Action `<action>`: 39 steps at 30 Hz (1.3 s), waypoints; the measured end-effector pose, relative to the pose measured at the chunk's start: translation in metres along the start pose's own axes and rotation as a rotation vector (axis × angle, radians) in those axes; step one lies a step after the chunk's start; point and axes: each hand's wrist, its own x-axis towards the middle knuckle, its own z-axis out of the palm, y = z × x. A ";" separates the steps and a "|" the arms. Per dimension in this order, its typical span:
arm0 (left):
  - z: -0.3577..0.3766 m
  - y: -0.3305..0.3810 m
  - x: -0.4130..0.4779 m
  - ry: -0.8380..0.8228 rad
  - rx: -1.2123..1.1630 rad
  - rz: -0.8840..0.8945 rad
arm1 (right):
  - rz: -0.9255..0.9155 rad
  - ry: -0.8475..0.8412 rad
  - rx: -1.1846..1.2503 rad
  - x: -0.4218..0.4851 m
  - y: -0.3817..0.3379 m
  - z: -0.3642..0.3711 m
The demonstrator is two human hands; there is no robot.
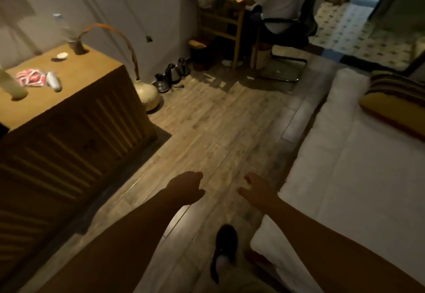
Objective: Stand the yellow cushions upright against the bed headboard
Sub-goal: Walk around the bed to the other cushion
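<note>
A yellow cushion (395, 112) lies flat on the white bed (358, 166) at the right edge, with a dark striped cushion (399, 88) resting on its far side. Both of my arms reach forward over the wooden floor beside the bed. My left hand (187, 188) hangs with loosely curled fingers and holds nothing. My right hand (255, 189) is open with fingers apart, close to the bed's near edge and well short of the cushions. No headboard shows in this view.
A wooden cabinet (76, 117) stands at the left with small items and a vase on top. A floor lamp base (147, 94) and kettles (171, 76) sit by the wall. A person sits on a chair (287, 46) at a desk ahead. My shoe (224, 246) is below.
</note>
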 end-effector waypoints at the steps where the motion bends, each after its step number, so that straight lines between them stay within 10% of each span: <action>1: -0.008 0.000 0.021 -0.005 0.015 0.023 | 0.024 0.006 0.017 0.016 0.003 -0.008; 39: -0.371 0.298 0.797 -0.100 0.229 0.643 | 0.523 0.425 0.499 0.528 0.084 -0.499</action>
